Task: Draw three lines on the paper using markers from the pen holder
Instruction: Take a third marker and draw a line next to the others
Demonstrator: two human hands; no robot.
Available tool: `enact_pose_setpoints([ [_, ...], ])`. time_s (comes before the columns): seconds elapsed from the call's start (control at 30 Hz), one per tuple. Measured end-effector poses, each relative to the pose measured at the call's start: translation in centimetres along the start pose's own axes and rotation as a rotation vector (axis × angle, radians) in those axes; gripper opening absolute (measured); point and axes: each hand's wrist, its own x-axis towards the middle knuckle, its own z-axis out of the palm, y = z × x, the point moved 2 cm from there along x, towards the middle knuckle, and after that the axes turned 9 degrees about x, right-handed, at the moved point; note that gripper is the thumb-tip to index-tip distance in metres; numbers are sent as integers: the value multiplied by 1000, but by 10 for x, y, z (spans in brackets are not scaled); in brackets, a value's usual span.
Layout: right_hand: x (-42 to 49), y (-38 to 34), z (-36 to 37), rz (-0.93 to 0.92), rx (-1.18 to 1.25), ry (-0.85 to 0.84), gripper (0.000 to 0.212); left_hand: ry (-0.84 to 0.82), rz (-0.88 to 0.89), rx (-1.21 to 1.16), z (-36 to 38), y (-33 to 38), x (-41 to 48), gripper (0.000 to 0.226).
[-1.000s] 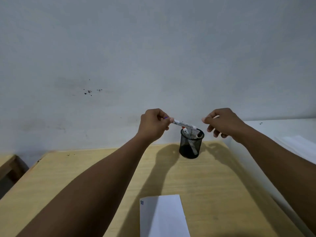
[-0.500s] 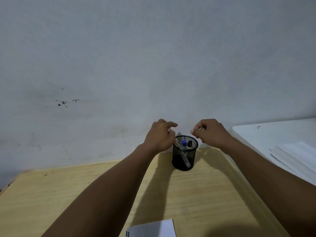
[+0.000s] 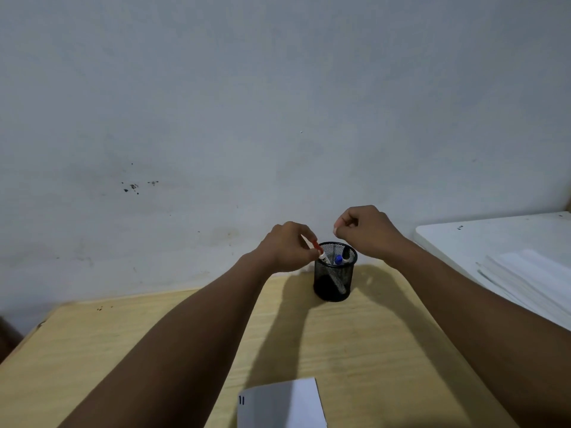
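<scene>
Since the earlier frames, your left hand (image 3: 289, 247) has released the blue-capped marker (image 3: 338, 260), which now stands inside the pen holder (image 3: 334, 273), and has taken up a red-capped marker (image 3: 319, 251) instead. Your right hand (image 3: 366, 231) has lifted slightly and sits above and just right of the pen holder's rim.

Left hand: closed in a pinch on the red-capped marker, at the left rim of the pen holder. The marker is tilted, red cap up and to the left, white barrel angling down into the holder's mouth. Whether its lower end rests on the bottom cannot be told.

Right hand: fingers curled into a loose fist with thumb against the forefinger. You hold nothing that can be seen in it; whether something small is pinched there cannot be told. It does not touch the pen holder.

Pen holder: black mesh cup, upright on the wooden table (image 3: 92, 350), at the far edge near the wall (image 3: 278, 103). Inside it, the blue-capped marker stands just right of the red one, and a black-capped marker (image 3: 346, 254) leans at the right side of the rim.

Paper (image 3: 281, 404): white sheet lying flat on the table, well in front of the pen holder, toward you and between your forearms. Two short dark strokes are visible at its upper left corner.

To the right of the pen holder, a white surface (image 3: 482, 239) carries a stack of white sheets (image 3: 531, 282).
</scene>
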Motion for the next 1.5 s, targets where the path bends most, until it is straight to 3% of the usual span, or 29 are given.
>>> enact_pose_setpoints([
  [0.3, -15, -14, -9, -28, -26, -4, 11, 233, 25, 64, 7, 22, -7, 7],
  [0.4, -17, -21, -7, -42, 26, -27, 8, 325, 31, -35, -20, 25, -21, 9],
  [0.5, -22, -37, 5, -65, 61, -110, 22, 379, -35, -205, -60, 15, -42, 10],
  [0.7, -47, -75, 43, -86, 237, -379, 24, 307, -184, -776, -105, -26, -97, 3],
  [1.0, -82, -76, 96, 202, 772, -524, 9, 194, -298, -1063, -79, -84, -158, 11],
  [1.17, -102, -54, 123, 430, 1192, -494, 30, 168, -331, -1124, -52, -100, -183, 16],
  [1.37, -120, -31, 158, 529, 1050, -390, 27, 95, -331, -1108, -22, -98, -201, 13],
  [1.5, -120, -30, 154, 461, 1067, -479, 13, 118, -358, -1098, -17, -105, -206, 22],
])
